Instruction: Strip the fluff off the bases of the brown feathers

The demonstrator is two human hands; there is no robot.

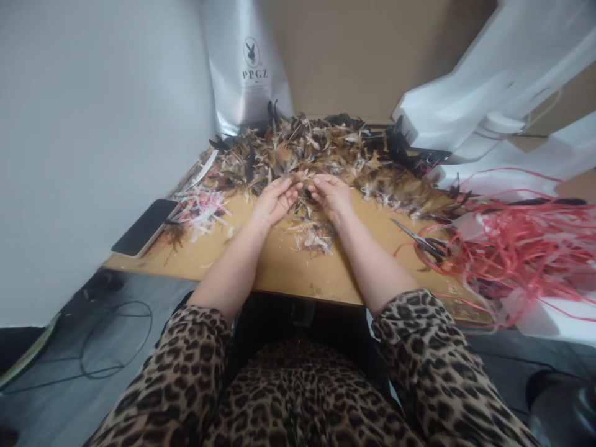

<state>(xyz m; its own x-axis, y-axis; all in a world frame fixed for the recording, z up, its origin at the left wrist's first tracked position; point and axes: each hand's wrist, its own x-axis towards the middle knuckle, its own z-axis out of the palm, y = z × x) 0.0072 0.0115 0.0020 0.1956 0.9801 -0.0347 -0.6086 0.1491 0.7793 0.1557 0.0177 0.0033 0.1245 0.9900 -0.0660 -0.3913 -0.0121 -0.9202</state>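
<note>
A wide heap of brown and black feathers (279,152) covers the back of the wooden table (298,273). My left hand (278,197) and my right hand (330,194) are close together at the heap's front edge. Between their fingertips is a small brown feather piece (302,178), which both hands pinch. Just below the hands, a small clump of feathers with pale ends (314,239) lies on the wood.
A phone (144,228) and pink-white strips (202,210) are at the left. Scissors (419,239) lie at the right beside tangled red ribbon (526,248). Behind stand a silver bag (249,81) and white plastic sheeting (484,93).
</note>
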